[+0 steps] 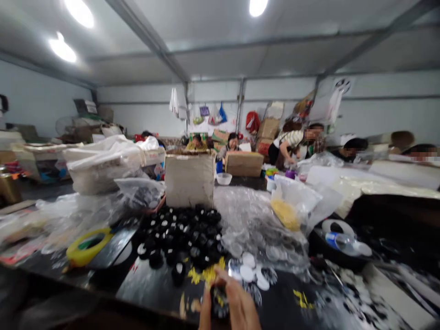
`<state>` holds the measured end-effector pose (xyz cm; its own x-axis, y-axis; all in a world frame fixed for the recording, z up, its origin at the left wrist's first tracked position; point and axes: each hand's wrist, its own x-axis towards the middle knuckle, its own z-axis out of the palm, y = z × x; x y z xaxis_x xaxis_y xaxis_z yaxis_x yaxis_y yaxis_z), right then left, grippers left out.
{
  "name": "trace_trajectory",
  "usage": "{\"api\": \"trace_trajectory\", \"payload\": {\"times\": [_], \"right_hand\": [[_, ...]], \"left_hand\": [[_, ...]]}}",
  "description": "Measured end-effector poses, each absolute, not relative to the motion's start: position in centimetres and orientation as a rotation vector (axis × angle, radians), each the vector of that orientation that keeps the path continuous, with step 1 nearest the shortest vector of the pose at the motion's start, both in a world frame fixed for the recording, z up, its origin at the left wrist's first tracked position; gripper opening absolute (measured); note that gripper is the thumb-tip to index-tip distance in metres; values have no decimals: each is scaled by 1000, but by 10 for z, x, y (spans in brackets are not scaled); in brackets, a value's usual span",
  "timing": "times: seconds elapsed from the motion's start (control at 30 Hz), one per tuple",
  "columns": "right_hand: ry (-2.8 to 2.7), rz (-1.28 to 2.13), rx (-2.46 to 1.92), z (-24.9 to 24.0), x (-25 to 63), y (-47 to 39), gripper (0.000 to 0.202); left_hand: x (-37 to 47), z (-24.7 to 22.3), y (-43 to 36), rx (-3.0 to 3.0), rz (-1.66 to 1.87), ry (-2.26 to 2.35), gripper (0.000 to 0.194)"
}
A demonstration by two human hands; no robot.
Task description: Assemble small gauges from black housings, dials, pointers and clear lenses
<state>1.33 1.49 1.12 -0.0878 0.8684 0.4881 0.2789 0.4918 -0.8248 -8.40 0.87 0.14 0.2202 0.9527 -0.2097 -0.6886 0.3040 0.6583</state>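
Observation:
At the bottom centre, my right hand (242,305) is closed round a small black round part (220,300), with its fingers along the part's right side and top. A finger of my left hand (205,309) presses the left side of the same part; the rest of that hand is below the picture. Yellow bits show on the part, and its finer details are blurred. Just beyond lie yellow pieces (208,274) and several white and clear discs (248,272). A heap of black round parts (182,233) spreads further left.
A cardboard box (189,181) stands behind the heap. Clear plastic bags (257,220) cover the middle right, beside a bag of yellow pieces (285,213). A yellow tape roll (87,247) lies left, a plastic bottle (343,243) right. Several people sit or stand across the table.

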Motion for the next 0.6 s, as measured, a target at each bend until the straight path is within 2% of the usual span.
{"api": "trace_trajectory", "payload": {"times": [0.07,0.17,0.3,0.47,0.6], "right_hand": [[-1494,799,-1060,11,20,17,53],[-1162,1035,-1008,12,33,22,54],[-1020,1193,-1002,20,41,21,54],[-939,1337,-926,20,52,9,51],[-857,1446,-1023,-1,98,-8,45]], "left_hand": [[-79,-2,-4,357,1187,675,39],[-76,1,-12,245,1218,586,44],[-82,10,-14,300,1231,533,53],[-87,10,-16,342,1205,561,51],[-86,2,-18,404,1137,602,45]]}}
